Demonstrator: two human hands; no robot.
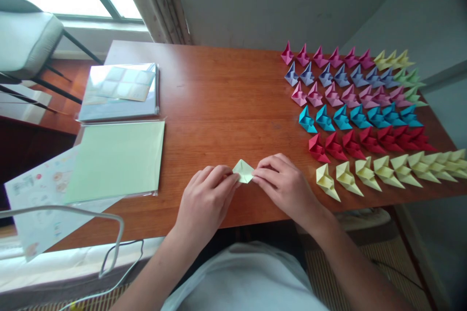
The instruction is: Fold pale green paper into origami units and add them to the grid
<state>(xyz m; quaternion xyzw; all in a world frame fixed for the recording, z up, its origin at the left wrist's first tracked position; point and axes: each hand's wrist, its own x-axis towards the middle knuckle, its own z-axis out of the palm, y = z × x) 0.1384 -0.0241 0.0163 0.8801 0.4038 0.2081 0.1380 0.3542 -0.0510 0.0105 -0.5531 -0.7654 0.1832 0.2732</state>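
A small piece of pale green origami paper (243,170), folded to a pointed shape with creases showing, is held just above the front part of the wooden table. My left hand (209,189) pinches its left corner between thumb and fingers. On the opposite corner, my right hand (286,187) grips with its fingertips pressed together. To the right stand rows of finished folded paper pieces; the pale yellow row (383,170) is nearest my right hand, with a red row (352,145) behind it.
A packet of light green paper (120,158) lies at the left, with a wrapped packet (118,90) behind it. Under the green one is a printed sheet (40,199). A white cable (91,212) loops at the front left. Blue folded pieces (359,116) stand farther back.
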